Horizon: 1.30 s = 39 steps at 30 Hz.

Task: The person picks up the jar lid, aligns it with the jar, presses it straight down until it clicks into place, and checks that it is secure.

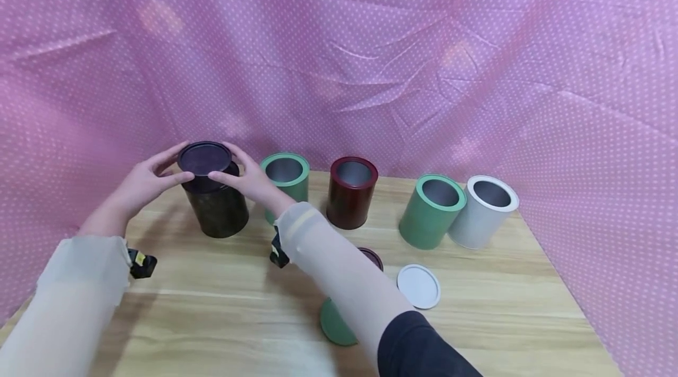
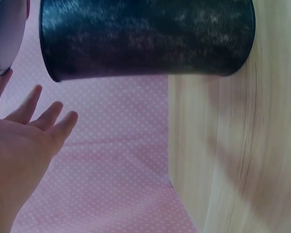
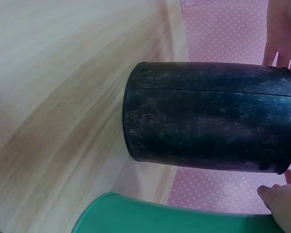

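Observation:
Both hands hold a round black lid (image 1: 204, 158) just above a black can (image 1: 219, 212) at the left of the table. In the left wrist view a gap parts the lid (image 2: 7, 31) from the can (image 2: 145, 39). My left hand (image 1: 144, 186) grips the lid's left edge, thumb in front and fingers behind. On the opposite edge my right hand (image 1: 253, 180) holds it the same way. The right wrist view shows the can's side (image 3: 208, 116), while the lid is out of frame there.
Right of the black can stand a lidless green can (image 1: 293, 189), a dark red can (image 1: 349, 203), another green can (image 1: 426, 224) and a white can (image 1: 475, 227). Nearer on the wooden table lie a dark red lid (image 1: 374, 257), a white lid (image 1: 418, 286) and a green lid (image 1: 336, 325).

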Each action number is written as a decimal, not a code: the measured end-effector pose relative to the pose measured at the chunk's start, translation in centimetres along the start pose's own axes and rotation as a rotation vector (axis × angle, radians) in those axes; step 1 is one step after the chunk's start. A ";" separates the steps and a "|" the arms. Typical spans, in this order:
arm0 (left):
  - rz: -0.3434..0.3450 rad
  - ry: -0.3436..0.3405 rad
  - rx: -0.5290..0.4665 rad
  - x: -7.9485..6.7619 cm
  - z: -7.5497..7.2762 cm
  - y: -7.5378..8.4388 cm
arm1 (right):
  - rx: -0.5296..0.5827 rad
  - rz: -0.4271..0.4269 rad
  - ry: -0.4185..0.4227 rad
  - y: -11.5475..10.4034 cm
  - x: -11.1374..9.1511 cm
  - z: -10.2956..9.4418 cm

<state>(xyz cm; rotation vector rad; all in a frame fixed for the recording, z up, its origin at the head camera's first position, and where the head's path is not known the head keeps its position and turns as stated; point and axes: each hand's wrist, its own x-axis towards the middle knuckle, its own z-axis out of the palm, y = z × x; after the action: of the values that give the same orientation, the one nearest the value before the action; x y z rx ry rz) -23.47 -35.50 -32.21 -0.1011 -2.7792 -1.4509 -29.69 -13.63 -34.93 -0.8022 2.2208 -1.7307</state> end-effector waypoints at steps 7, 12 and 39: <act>0.023 -0.076 -0.005 1.1 -0.2 -0.6 | 0.014 0.001 0.051 0.3 0.1 0.3; 0.038 -0.104 -0.004 1.3 -0.3 -1.5 | -0.032 -0.008 0.072 0.4 0.3 0.7; 0.023 -0.230 -0.215 0.4 0.8 -3.3 | -0.113 0.021 0.052 1.8 -0.6 1.7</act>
<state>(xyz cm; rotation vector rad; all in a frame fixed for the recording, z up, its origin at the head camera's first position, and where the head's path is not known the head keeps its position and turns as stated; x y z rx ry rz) -24.06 -36.72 -35.39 -0.3187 -2.7671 -1.8364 -28.87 -14.44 -37.26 -0.7629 2.3703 -1.6472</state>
